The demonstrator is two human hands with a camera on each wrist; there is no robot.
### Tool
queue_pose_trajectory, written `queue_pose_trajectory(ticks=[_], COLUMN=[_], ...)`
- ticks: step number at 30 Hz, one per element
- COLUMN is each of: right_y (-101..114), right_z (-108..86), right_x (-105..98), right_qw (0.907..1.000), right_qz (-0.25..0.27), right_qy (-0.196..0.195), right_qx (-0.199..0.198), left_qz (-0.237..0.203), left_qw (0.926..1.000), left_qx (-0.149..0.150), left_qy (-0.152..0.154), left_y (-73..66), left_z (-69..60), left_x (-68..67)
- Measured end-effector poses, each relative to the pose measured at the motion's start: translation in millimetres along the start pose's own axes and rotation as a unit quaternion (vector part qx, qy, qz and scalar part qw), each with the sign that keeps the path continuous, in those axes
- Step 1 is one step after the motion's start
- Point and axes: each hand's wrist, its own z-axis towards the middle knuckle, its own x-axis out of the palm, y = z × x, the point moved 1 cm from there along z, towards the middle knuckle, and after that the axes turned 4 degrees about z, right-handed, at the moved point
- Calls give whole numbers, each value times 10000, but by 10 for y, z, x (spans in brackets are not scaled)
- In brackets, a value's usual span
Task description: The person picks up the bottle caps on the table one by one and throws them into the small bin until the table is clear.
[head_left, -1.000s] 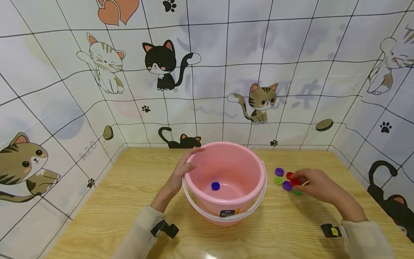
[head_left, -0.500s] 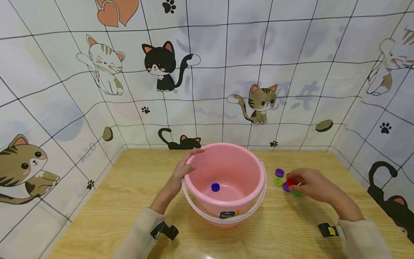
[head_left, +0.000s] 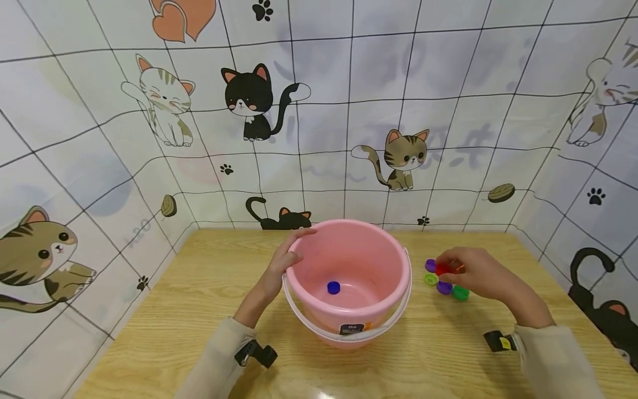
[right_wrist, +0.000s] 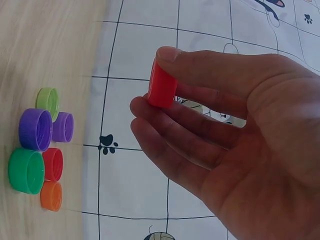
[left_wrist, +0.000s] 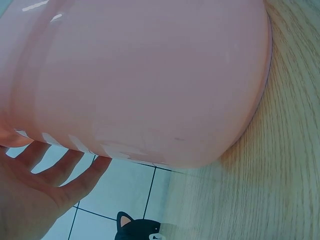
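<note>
Wood table (head_left: 199,310) set against cat-print walls (head_left: 319,180). Left hand (head_left: 271,271) grips the pink bucket (head_left: 376,266) at its rim, thumb over the edge, presumably to steady it. Blue cap (head_left: 333,287) lies inside, on the bottom. Loose caps (head_left: 444,287) cluster beside the bucket, likely for easy reach. Right hand (head_left: 478,274) pinches a red cap (right_wrist: 163,87) between thumb and fingers, a hold that seems to suit so small a piece

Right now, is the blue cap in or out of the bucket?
In: the head view shows the blue cap down inside the bucket, with pink walls all around it.
</note>
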Motion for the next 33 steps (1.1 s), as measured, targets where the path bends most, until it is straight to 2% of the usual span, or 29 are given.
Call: queue_pose_trajectory(ticks=[7, 14, 24, 33], right_y=[48, 99, 248, 477], right_z=[47, 76, 222, 360], right_x=[-52, -123, -264, -397], right_qw=[10000, 9997, 9997, 9982], right_qz=[54, 223, -144, -387], right_qy=[32, 56, -81, -171], right_qx=[-63, -73, -199, -433], left_qz=[-19, 64, 3, -40], left_qw=[10000, 10000, 10000, 10000], left_qx=[94, 0, 34, 76], left_qy=[15, -23, -40, -24], left_y=[-2, 3, 3, -6], left_z=[33, 31, 7, -1], left_x=[23, 41, 25, 17])
